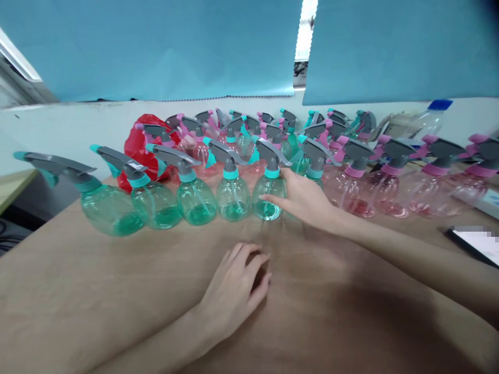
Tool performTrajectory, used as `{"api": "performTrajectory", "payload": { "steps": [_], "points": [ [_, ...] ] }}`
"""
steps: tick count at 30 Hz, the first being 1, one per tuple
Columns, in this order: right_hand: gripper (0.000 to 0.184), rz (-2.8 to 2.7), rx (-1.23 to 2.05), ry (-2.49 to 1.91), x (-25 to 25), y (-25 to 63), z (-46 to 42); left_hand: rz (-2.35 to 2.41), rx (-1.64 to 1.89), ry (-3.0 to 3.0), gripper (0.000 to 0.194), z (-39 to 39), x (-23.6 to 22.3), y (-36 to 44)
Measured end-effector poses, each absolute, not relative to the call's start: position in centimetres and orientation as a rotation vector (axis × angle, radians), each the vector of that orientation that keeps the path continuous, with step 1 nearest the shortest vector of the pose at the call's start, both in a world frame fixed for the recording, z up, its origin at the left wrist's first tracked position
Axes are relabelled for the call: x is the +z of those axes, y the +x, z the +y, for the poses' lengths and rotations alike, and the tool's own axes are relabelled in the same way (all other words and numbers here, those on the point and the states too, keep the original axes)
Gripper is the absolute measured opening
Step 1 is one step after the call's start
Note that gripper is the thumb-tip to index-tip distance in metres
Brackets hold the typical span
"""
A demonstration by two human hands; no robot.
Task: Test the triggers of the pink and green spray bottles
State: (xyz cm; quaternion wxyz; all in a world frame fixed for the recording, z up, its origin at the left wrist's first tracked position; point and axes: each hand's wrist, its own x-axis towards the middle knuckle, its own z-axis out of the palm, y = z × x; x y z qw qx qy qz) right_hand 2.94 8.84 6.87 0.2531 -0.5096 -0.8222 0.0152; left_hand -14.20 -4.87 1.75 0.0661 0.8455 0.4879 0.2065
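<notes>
A front row of spray bottles with grey trigger heads spans the table. My right hand (306, 200) reaches to a green spray bottle (268, 200) with a turquoise collar near the row's middle. Its thumb lies across the front of that bottle and its fingers go around the right side, partly hidden. Another green spray bottle (314, 173) stands behind this hand, mostly covered. My left hand (237, 285) rests on the wooden table (128, 291) in front of the row, fingers loosely bent and apart, holding nothing. To the left stands a green spray bottle (234, 200).
Pink spray bottles (393, 195) continue the row rightward. Behind are several more spray bottles (202, 148) and a red plastic bag (134, 145). A clear bottle with a blue cap (440, 105) stands at the back right. A dark-edged flat object (475, 244) lies at the right.
</notes>
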Motion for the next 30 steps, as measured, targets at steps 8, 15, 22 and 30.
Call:
{"api": "performTrajectory", "payload": {
  "steps": [8, 15, 22, 30],
  "points": [
    [0.05, -2.135, 0.09, -1.194, 8.4, 6.8, 5.8, 1.51, 0.613, 2.465, 0.022, -4.8, 1.8, -14.4],
    [0.028, -1.892, 0.094, -1.324, 8.4, 12.5, 5.7, 1.493, 0.652, 2.45, 0.02, -4.7, 1.6, -14.3],
    [0.072, -1.973, 0.221, -1.402, 7.2, 11.6, 7.8, 1.549, 0.709, 2.436, 0.02, -4.0, 1.9, -14.4],
    [0.071, -1.99, 0.335, -1.428, 5.6, 10.0, 9.4, 1.521, 0.767, 2.448, 0.019, -3.7, 2.5, -13.6]
  ]
}}
